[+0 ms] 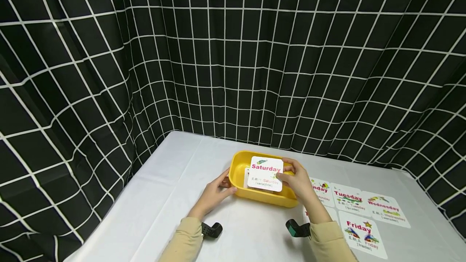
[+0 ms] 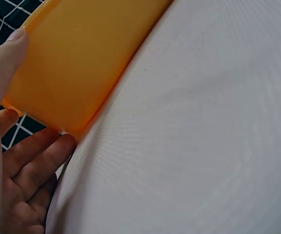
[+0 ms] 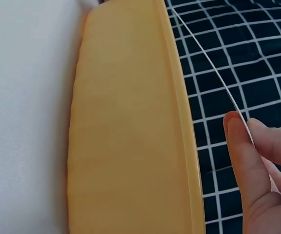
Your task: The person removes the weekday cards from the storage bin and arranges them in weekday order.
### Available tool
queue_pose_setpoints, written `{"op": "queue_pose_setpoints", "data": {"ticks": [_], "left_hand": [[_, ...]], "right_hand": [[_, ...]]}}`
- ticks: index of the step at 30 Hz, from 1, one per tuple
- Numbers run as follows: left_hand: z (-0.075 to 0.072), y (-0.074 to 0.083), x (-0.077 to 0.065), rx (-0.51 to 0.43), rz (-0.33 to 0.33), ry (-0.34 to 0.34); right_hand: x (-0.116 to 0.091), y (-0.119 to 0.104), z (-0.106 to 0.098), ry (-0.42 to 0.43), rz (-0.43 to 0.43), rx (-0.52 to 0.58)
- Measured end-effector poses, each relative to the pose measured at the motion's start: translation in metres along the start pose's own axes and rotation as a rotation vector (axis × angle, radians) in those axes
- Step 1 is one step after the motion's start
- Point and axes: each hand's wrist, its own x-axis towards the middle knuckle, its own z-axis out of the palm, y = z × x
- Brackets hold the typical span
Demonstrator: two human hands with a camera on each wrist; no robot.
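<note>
A yellow plastic bin (image 1: 240,165) stands on the white-covered table. My left hand (image 1: 212,195) holds its left end, with the thumb (image 2: 6,58) on the front wall near the rim and fingertips at the end wall's lower edge. My right hand (image 1: 296,179) pinches a white "Saturday" card (image 1: 265,173) by its right edge, thumb on the printed face. The card is tilted over the bin, seen edge-on as a thin line in the right wrist view. Under it, another card (image 1: 246,178) shows partly inside the bin, mostly hidden.
Right of the bin lie several weekday cards: a Monday card (image 1: 322,191), a Tuesday card (image 1: 349,198), a Wednesday card (image 1: 386,209) and a Friday card (image 1: 362,233). My right forearm partly covers one more. A black curtain with white grid lines (image 1: 240,64) hangs behind the table (image 1: 164,181).
</note>
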Motion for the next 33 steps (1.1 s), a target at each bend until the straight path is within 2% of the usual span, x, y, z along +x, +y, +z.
{"op": "queue_pose_setpoints", "data": {"ticks": [5,15,22,33], "left_hand": [[0.002,-0.002,-0.001,-0.026,0.019,-0.023],[0.004,-0.005,-0.001,-0.023,-0.005,-0.033],[0.004,-0.005,-0.001,-0.03,-0.006,-0.026],[0.001,-0.002,0.001,-0.014,-0.008,-0.017]], "right_hand": [[-0.013,0.007,-0.009,0.023,0.008,0.001],[-0.042,0.027,-0.032,0.02,0.071,0.022],[-0.063,0.036,-0.05,0.032,0.091,0.082],[-0.089,0.06,-0.091,0.118,0.169,0.024]]}}
